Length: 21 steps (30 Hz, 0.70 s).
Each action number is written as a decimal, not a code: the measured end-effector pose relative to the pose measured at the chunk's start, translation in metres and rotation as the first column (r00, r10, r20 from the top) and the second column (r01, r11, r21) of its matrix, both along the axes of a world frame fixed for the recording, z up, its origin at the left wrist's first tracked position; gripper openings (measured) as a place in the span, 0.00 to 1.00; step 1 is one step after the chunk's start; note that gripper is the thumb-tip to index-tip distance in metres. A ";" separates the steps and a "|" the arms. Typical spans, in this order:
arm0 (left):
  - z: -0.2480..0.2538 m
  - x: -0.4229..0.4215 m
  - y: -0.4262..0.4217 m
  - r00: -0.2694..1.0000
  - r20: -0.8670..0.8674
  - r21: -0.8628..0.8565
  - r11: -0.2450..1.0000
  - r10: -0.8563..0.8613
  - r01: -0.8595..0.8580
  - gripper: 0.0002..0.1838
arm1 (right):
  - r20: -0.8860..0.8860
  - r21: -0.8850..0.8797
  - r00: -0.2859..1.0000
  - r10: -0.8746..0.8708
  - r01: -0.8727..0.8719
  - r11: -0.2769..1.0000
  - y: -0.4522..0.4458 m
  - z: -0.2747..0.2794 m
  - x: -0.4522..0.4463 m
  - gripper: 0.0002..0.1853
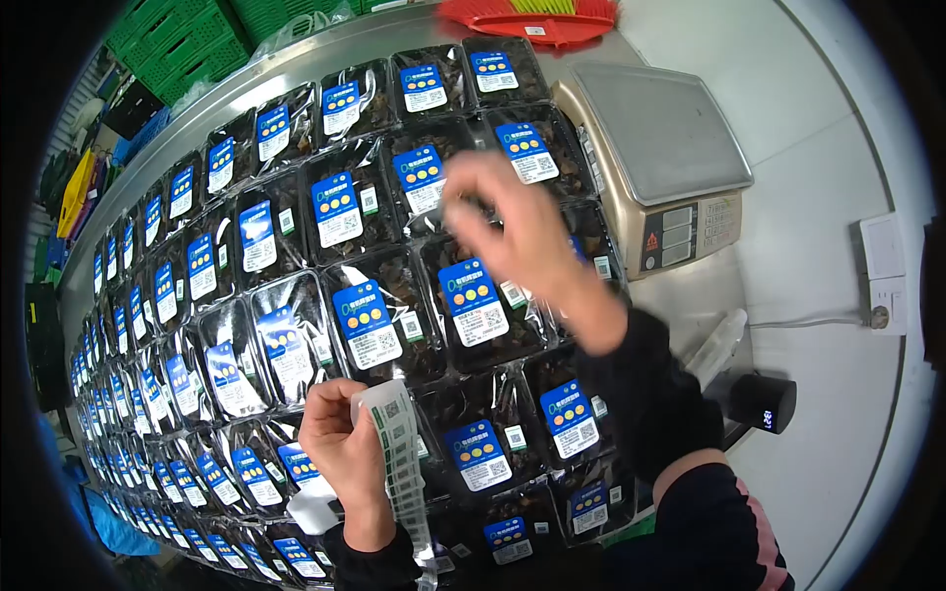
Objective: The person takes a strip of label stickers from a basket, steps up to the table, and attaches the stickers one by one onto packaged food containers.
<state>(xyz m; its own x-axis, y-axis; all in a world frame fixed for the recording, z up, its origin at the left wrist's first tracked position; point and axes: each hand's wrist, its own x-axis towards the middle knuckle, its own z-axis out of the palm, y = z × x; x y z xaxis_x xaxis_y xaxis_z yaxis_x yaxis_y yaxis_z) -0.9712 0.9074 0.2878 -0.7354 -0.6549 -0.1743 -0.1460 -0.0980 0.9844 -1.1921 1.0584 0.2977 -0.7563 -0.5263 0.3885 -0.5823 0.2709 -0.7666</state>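
My left hand [340, 443] is closed on a strip of small QR-code stickers [402, 458], gripping it near its top end. The backing strip hangs down past my wrist toward the bottom edge. My right hand [507, 231] is smeared by motion above the packs at the upper middle, its fingers curled; whether anything is between them cannot be made out. Beneath both hands lie many film-wrapped black trays [431, 340] of dark dried pieces. Each bears a blue and white label [473, 302], and many also carry a small white sticker [411, 327] beside it.
A weighing scale [660, 138] stands right of the packs. Behind them is a red brush head [532, 22]; green crates [182, 49] are stacked at the back left. A dark digital clock [764, 404] sits at the right, near a wall socket [887, 295] with a cable.
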 end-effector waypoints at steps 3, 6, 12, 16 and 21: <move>-0.003 -0.002 0.004 0.997 -0.058 0.097 0.994 -0.053 0.059 0.06 | -0.527 0.339 0.850 0.013 0.197 0.920 0.005 -0.023 -0.081 0.12; -0.006 -0.011 0.009 0.986 -0.152 0.097 0.992 -0.065 0.080 0.07 | -0.460 0.636 0.845 0.271 0.101 0.765 -0.011 -0.051 -0.111 0.13; -0.007 -0.008 0.004 0.983 -0.138 0.108 0.985 -0.117 0.132 0.05 | -0.540 0.631 0.831 0.131 0.298 0.716 -0.017 -0.083 -0.104 0.27; 0.006 -0.017 0.014 0.995 -0.091 0.007 0.999 -0.050 0.051 0.09 | -0.147 0.243 0.984 -0.101 0.135 0.961 -0.002 -0.038 -0.025 0.25; 0.007 -0.017 0.020 0.990 -0.133 -0.021 0.998 -0.055 0.053 0.14 | 0.605 -0.157 0.732 0.314 -0.277 0.948 0.006 -0.006 0.098 0.15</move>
<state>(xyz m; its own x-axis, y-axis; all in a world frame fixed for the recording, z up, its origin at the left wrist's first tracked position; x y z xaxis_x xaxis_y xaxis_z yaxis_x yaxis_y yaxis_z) -0.9878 0.9270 0.2951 -0.7857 -0.6156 -0.0612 -0.0182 -0.0759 0.9969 -1.0936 1.0646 0.2917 -0.6496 -0.7570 -0.0712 -0.0239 0.1139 -0.9932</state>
